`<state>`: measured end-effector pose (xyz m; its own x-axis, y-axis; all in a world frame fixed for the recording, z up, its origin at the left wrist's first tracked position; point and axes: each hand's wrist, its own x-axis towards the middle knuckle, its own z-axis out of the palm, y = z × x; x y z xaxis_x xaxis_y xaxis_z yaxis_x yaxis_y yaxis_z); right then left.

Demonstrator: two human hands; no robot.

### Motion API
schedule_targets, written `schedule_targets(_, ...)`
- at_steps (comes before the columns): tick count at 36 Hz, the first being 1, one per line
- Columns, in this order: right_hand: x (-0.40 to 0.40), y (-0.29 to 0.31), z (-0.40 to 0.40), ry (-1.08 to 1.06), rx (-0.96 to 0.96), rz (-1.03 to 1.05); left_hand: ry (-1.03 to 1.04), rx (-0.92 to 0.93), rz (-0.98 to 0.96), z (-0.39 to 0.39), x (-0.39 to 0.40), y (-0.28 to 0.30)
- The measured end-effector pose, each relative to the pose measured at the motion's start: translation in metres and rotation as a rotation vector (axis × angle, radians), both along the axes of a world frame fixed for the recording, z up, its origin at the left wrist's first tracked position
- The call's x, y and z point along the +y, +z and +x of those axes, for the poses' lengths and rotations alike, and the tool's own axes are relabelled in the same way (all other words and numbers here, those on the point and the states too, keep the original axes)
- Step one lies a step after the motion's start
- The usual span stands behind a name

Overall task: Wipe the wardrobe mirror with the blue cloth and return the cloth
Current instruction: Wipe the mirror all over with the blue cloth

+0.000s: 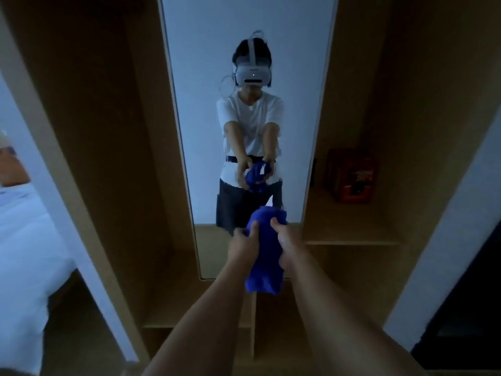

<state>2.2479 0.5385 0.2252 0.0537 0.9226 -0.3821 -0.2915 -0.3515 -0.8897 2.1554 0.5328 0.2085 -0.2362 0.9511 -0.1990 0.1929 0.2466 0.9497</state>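
Observation:
The tall wardrobe mirror (206,77) stands straight ahead between wooden panels and reflects a person with a headset. The blue cloth (267,256) is bunched and hangs in front of the mirror's lower edge. My left hand (242,244) grips the cloth's left side with its thumb on top. On the cloth's right side, my right hand (286,244) has its fingers curled round the fabric. Both arms reach forward from the bottom of the view. Whether the cloth touches the glass cannot be told.
Open wooden wardrobe compartments flank the mirror. A reddish box (352,176) sits on the right shelf (349,234). A bed with white bedding (24,253) lies at the left. A dark opening (471,308) is at the lower right.

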Motion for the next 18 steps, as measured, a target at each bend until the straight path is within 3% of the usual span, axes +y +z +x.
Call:
schedule_targets(6,0.002,0.029,-0.030,0.035,0.039,0.027,-0.144,-0.253,0.029,-0.030,-0.005,0.026)
schedule_targets(12,0.013,0.047,-0.057,0.144,0.052,0.126,-0.423,-0.230,-0.048,-0.086,-0.001,0.057)
schedule_targets(18,0.026,0.073,-0.110,0.195,-0.118,0.207,-0.261,-0.377,0.009,-0.120,0.011,0.068)
